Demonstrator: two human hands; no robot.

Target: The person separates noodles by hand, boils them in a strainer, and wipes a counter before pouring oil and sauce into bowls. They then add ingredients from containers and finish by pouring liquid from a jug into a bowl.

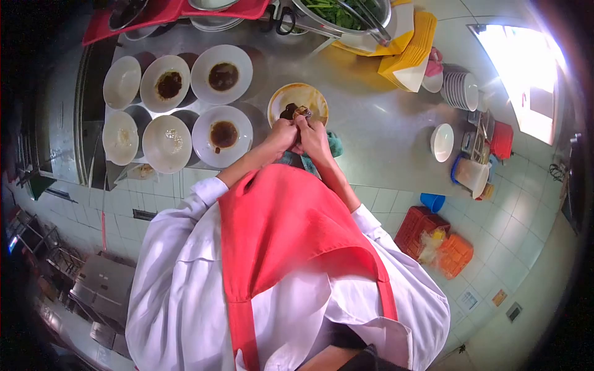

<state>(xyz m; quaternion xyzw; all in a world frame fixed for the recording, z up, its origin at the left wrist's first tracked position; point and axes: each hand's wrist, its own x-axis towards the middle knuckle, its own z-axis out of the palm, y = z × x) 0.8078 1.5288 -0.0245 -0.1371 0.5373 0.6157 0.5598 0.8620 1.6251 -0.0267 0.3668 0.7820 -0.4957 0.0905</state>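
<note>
My left hand [284,134] and my right hand [314,137] are close together over the near edge of a plate [321,102] smeared with brown sauce. Both are closed. A small, shiny brown thing [302,112] sticks out past the fingertips of my right hand; its kind is too small to make out. What the left fingers grip is hidden. Dark brown sauce [288,111] lies on the plate beside them. A green cloth [334,144] is on the counter just under and right of my hands.
White bowls stand in two rows on the left of the steel counter [377,133]; one bowl [222,136] holds dark sauce. Greens in a metal basin [337,13], yellow-edged containers [413,49], stacked bowls [459,91] and a lone bowl [442,143] are farther right. Crates [455,253] stand on the floor.
</note>
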